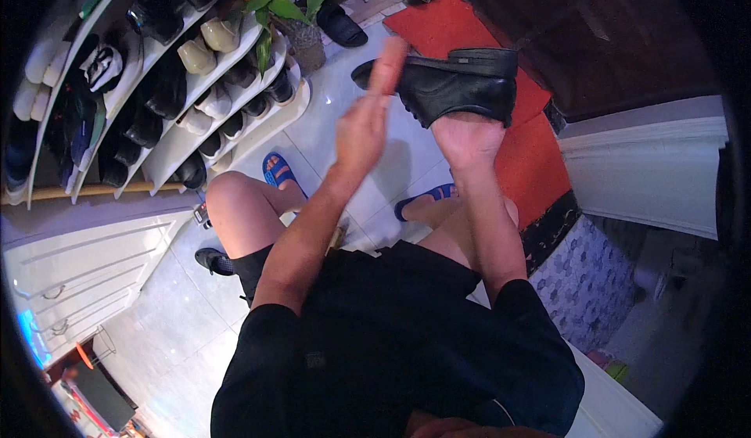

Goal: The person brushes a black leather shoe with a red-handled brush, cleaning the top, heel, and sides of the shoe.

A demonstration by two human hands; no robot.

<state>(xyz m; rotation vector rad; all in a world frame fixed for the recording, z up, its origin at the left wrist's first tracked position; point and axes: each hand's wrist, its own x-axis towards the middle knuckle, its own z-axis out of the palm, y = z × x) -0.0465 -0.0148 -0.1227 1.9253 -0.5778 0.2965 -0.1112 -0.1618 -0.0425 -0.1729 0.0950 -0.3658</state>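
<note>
My right hand (469, 137) is pushed into the opening of a black leather shoe (454, 90) and holds it up, sole away from me and toe to the left. Most of its fingers are hidden inside the shoe. In my closed left hand (362, 134) is an orange-brown, wooden-looking brush (389, 64), smeared by motion. The brush overlaps the shoe's front part in the picture; its bristles do not show, and I cannot tell whether it touches the leather.
On the left stands a white shoe rack (242, 94) with several pairs. Behind it are a potted plant (301, 39) and a black slipper (342, 25). A red mat (532, 148) lies at the right. My feet wear blue sandals (278, 170); another dark shoe (213, 261) is on the tiles.
</note>
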